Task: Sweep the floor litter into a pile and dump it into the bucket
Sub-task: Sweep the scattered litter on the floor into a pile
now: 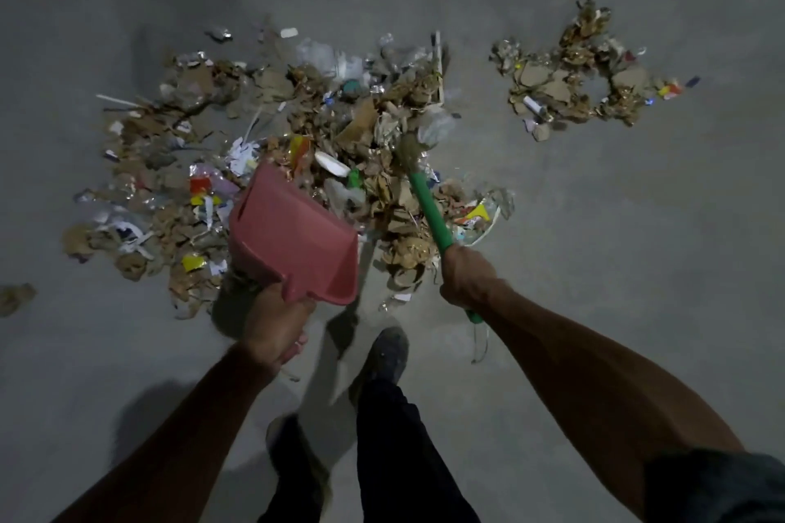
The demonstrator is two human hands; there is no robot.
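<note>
Nearest the camera, two legs in dark trousers and a dark shoe (384, 357) stand on a bare grey concrete floor (616, 225), dull and dusty, dimly lit, with soft shadows under the arms.

The left hand (272, 327) has its fingers curled round the handle of a pink dustpan (293, 233). The pan is tilted, its underside facing up, its long axis running from the hand up and slightly left toward the litter, mouth end farthest from the person.

The right hand (465, 276) grips the green handle of a broom (427, 204), fingers wrapped tight round it. The handle slants from the hand up and left, and the straw head lies in the middle of the rubbish.

Beyond both tools spreads the big litter pile (263, 131): torn brown cardboard, white paper strips, clear plastic, foil and red and yellow wrappers. Any print on the wrappers is too blurred to read.

Farther right, well apart, lies a smaller litter pile (577, 72), mostly cardboard. A stray scrap (17, 297) lies at the left edge.
</note>
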